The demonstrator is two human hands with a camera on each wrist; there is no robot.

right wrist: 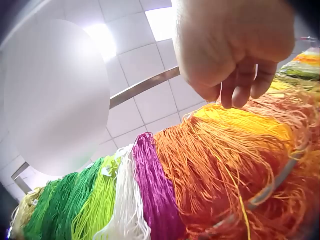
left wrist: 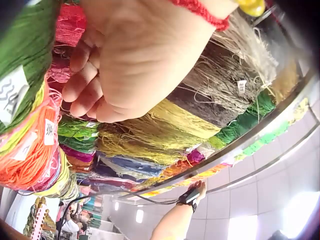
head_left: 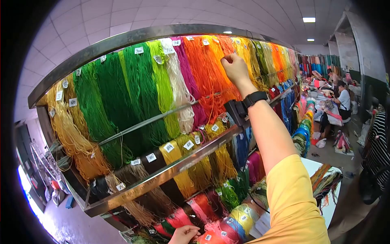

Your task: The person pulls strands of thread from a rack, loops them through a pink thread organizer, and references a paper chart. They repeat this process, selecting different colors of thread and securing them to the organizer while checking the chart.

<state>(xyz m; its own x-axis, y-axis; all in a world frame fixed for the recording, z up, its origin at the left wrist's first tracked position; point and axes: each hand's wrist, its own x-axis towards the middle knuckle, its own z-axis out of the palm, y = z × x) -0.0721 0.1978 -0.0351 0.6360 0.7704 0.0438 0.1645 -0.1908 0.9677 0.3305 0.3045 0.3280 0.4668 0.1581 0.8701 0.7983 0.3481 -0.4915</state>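
In the head view, my raised right hand (head_left: 235,69) is at the upper row, in front of orange skeins (head_left: 205,61). Its fingers bend downward beside yellow-orange thread (right wrist: 245,125) in the right wrist view; whether any strand is between them cannot be told. My left hand (head_left: 185,235) is low, near pink skeins (head_left: 180,217). The left wrist view has its fingers (left wrist: 85,92) loosely curled, with nothing visible in them. White numbered tags hang on many skeins, including one marked 700 (head_left: 139,50).
A metal rail (head_left: 162,168) crosses the rack between rows, with another bar (head_left: 142,32) along the top. Lower skeins bulge outward near my left hand. On the right are a white table (head_left: 315,166), seated people and piled textiles.
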